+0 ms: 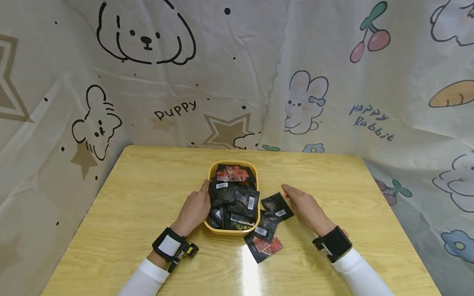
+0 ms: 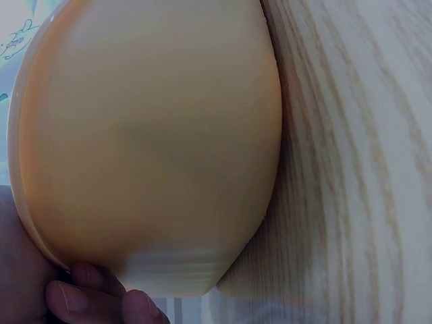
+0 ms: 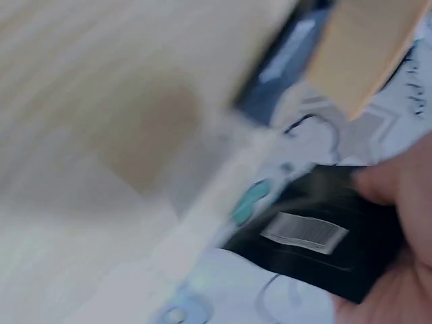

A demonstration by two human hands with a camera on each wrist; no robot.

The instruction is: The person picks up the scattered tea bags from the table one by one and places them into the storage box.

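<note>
A yellow plastic bin (image 1: 233,232), heaped with black packets, stands on the table. My left hand (image 1: 194,209) holds its left rim; in the left wrist view, curled fingers (image 2: 84,300) lie against the outer wall of the bin (image 2: 155,135). To the right of the bin, my right hand (image 1: 305,207) pinches a flat black packet (image 1: 275,205) with a white barcode label. The right wrist view shows this packet (image 3: 304,229) between thumb and fingers, raised in front of the patterned cloth.
Beside the bin's lower right corner lie a barcoded black packet (image 1: 267,225) and, partly beneath it, one with a red print (image 1: 259,253). Red-printed packets (image 1: 237,173) top the far end of the heap. A patterned cloth (image 1: 237,74) hangs behind the wooden table (image 1: 148,197).
</note>
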